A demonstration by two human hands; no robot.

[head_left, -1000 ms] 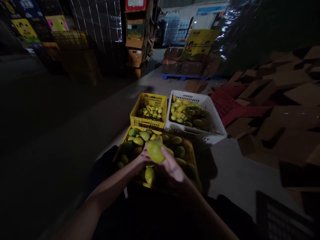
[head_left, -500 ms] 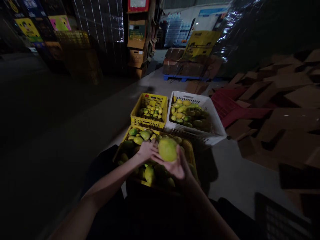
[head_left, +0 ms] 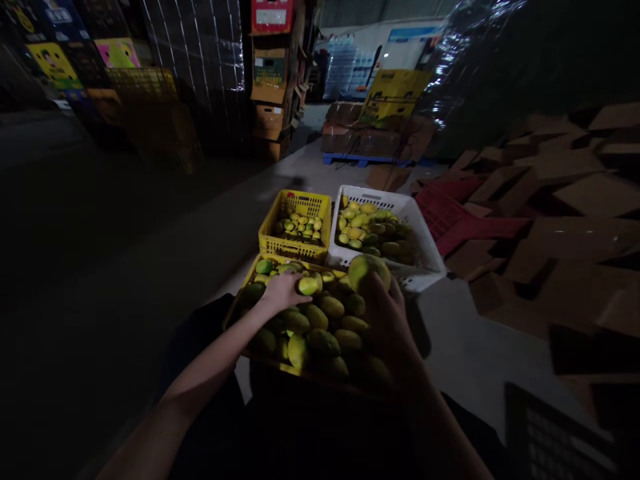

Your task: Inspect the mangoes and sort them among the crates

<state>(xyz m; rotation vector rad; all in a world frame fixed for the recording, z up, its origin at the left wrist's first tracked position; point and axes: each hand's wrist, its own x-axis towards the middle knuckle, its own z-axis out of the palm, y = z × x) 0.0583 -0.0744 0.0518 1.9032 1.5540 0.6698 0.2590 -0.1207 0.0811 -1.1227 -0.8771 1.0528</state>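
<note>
My right hand (head_left: 387,310) is closed around a large yellow-green mango (head_left: 364,268), raised over the right back corner of the near yellow crate (head_left: 285,367). My left hand (head_left: 281,291) reaches over the left back part of that crate. Its fingers and thumb are bent around a smaller mango (head_left: 308,286), which catches the light. More green and yellow mangoes (head_left: 317,317) fill the near crate, several of them in shadow. My right forearm hides the crate's right side.
Behind the near crate stand a smaller yellow crate (head_left: 270,239) and a white crate (head_left: 434,257), both with mangoes inside. A red crate (head_left: 450,217) and heaped cardboard boxes (head_left: 575,233) lie to the right. Farther back, boxes rest on a blue pallet (head_left: 360,160).
My right hand has carried the large mango right and upward, away from my left hand. My left hand has shifted slightly left and now grips a smaller mango.
</note>
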